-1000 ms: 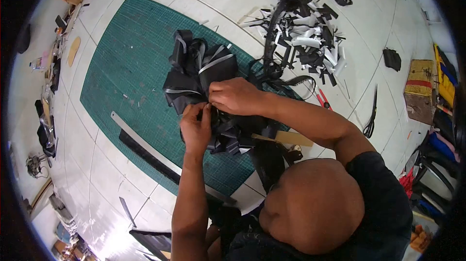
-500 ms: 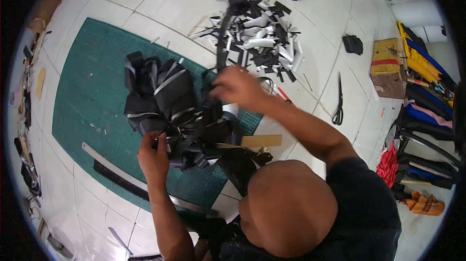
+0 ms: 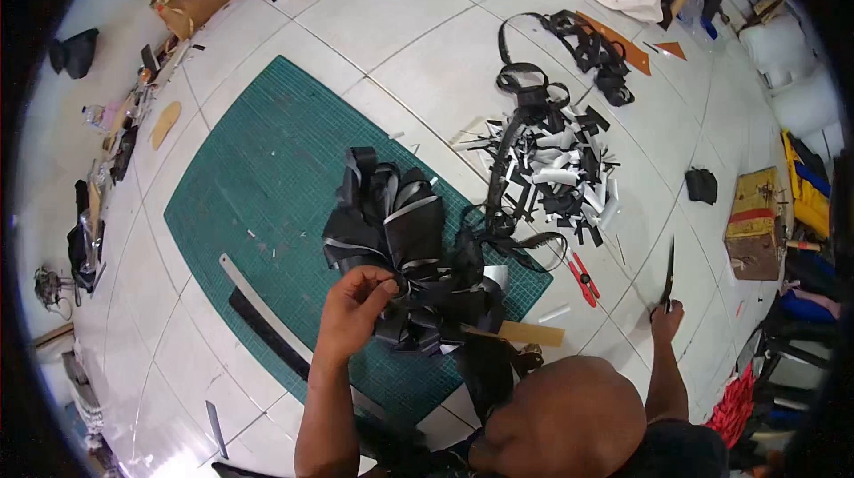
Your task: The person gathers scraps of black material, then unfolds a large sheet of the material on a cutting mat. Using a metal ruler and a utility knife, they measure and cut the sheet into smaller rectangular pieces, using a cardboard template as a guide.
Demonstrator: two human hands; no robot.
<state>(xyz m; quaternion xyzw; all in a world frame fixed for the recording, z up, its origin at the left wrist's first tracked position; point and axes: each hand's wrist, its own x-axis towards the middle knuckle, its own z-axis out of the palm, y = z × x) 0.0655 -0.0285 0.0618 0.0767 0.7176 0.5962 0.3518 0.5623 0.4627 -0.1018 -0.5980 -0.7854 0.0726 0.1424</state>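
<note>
My left hand (image 3: 358, 307) is closed in a pinch at the near edge of a bundle of black fabric strips (image 3: 414, 224), its thumb and fingertips on a black strip there. The bundle is looped and folded, with pale grey edges. Far to the right, my right hand (image 3: 666, 320) is wrapped round the handles of black scissors (image 3: 670, 269), which lie on the tiles, blades pointing away. A long black strap (image 3: 500, 167) trails from beside the bundle up over the floor.
Under the bundle is a green cutting mat (image 3: 258, 149) with a curved metal ruler (image 3: 253, 296). Black and white scraps (image 3: 560, 167) are heaped beyond it. A red cutter (image 3: 584, 280) lies between mat and scissors. A worn box (image 3: 754, 224) stands at right.
My right hand has left the black strap by the bundle, reached right and taken hold of the scissors. My left hand stays at the bundle. The view has shifted.
</note>
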